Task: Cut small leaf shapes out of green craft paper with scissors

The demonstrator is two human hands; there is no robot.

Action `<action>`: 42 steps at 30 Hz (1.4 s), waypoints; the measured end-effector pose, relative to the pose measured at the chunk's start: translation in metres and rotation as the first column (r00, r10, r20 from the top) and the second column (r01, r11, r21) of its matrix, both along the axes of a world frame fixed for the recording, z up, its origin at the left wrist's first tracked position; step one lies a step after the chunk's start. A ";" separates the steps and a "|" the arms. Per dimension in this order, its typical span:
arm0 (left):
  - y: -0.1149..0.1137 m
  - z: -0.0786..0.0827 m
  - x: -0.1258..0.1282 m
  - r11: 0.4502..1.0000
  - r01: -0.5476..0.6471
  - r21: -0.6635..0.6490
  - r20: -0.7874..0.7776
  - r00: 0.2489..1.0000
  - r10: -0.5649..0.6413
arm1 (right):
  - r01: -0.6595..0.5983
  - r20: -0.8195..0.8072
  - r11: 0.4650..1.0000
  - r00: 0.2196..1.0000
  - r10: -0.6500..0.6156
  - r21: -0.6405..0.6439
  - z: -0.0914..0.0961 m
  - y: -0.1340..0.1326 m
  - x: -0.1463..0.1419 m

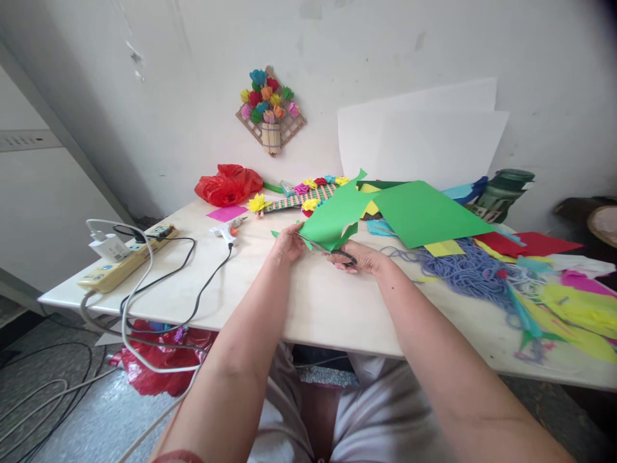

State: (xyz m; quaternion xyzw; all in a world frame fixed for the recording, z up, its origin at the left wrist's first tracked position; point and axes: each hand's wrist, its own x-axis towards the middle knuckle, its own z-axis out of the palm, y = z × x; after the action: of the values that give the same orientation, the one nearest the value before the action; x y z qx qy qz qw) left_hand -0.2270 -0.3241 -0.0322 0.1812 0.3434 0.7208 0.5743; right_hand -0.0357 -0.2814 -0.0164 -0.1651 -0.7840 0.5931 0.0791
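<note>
Forearms (245,350) before ragged-edged green paper (337,212)

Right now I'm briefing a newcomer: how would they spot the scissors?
Find the pale table, then the right hand near its middle. The scissors are in that hand, against the green paper; their dark handle sets them apart from the bright green.

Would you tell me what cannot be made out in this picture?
In the head view:
Scissors: tips too small to tell whether they touch the left hand.
Upper red bag: any contents hidden by its crumpled plastic.
White charger: print too small to read.
Brown object, far right: cut off by the edge.
</note>
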 end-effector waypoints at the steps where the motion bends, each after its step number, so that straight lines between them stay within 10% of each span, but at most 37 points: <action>1: 0.000 0.000 0.001 1.000 -0.001 0.002 0.001 1.000 0.001 | -0.001 -0.003 1.000 1.000 0.001 -0.013 0.000 0.000 0.000; 42: 0.002 -0.004 0.002 0.997 -0.069 0.031 -0.068 0.995 0.071 | 0.089 -0.047 0.996 0.995 -0.090 -0.021 -0.006 0.001 -0.004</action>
State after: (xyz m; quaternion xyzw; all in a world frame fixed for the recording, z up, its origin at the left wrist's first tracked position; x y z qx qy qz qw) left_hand -0.2252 -0.3219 -0.0363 0.2021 0.3587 0.7386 0.5338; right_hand -0.0400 -0.2807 -0.0228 -0.1868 -0.7680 0.6002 0.1229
